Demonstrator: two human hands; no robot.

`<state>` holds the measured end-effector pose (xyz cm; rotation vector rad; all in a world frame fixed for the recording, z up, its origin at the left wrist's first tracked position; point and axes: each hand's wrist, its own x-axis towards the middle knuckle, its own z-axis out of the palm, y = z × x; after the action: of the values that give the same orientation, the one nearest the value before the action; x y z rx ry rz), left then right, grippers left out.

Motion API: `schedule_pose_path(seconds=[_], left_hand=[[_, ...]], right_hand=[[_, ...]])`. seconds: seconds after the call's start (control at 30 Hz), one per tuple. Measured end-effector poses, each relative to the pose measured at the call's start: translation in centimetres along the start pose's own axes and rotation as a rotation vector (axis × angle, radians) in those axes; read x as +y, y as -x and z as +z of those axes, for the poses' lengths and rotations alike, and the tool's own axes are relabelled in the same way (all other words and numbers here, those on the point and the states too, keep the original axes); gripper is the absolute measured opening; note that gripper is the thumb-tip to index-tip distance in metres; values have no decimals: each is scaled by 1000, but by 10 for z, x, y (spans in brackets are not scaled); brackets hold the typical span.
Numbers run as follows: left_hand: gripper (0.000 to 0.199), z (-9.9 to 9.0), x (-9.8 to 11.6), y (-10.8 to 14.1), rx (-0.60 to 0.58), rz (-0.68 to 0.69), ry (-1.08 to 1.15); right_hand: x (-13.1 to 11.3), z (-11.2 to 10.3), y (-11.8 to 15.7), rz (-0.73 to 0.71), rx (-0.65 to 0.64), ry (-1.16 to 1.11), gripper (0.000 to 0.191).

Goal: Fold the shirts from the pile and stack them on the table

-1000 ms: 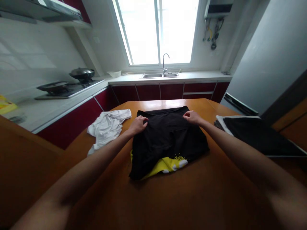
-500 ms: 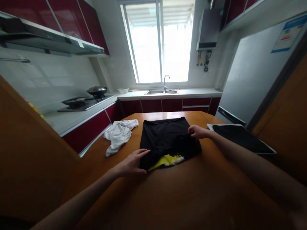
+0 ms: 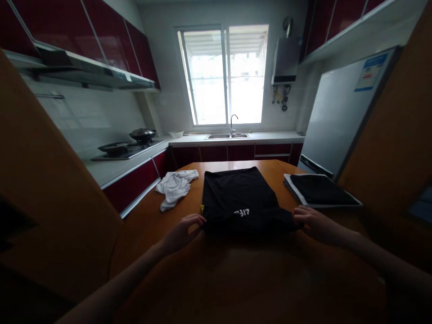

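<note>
A black shirt (image 3: 239, 191) lies folded on the wooden table (image 3: 236, 279), with white lettering near its front edge and a bit of yellow at its left side. At the near left corner, my left hand (image 3: 180, 231) is closed in a pinch on the fabric. The near right corner is drawn outward, and my right hand (image 3: 315, 224) has its fingers closed around it. To the left lies a crumpled white garment (image 3: 175, 186), apart from my left hand.
A stack of folded clothes (image 3: 320, 191), black on top and white below, sits on the table's right. Beyond the table are a sink (image 3: 219, 136), a stove with pans (image 3: 116, 148) at left and a fridge (image 3: 340, 108) at right.
My right hand has come nearer and to the right with the shirt's edge. The yellow print is now mostly covered and white lettering shows. My left hand has closed on the corner.
</note>
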<state>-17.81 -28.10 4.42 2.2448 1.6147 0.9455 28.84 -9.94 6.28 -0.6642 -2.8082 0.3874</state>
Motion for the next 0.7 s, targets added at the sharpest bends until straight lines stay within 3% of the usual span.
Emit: schedule_pose_path(seconds=[0.13, 0.2, 0.33, 0.5, 0.6, 0.7], left_hand=[[14, 3, 0, 31, -128, -48, 31], [20, 5, 2, 36, -117, -81, 24], [20, 20, 33, 25, -27, -77, -56], [55, 60, 87, 14, -247, 77, -145], [34, 77, 89, 15, -280, 88, -134], [19, 78, 72, 13, -130, -13, -85]], right_hand=[[-6, 21, 39, 62, -140, -73, 26], [-6, 25, 42, 103, -141, -118, 18], [-15, 35, 14, 252, 70, -69, 14], [-43, 74, -33, 353, 107, 2, 22], [-50, 93, -48, 410, 105, 42, 20], [-41, 96, -53, 475, 143, -71, 9]])
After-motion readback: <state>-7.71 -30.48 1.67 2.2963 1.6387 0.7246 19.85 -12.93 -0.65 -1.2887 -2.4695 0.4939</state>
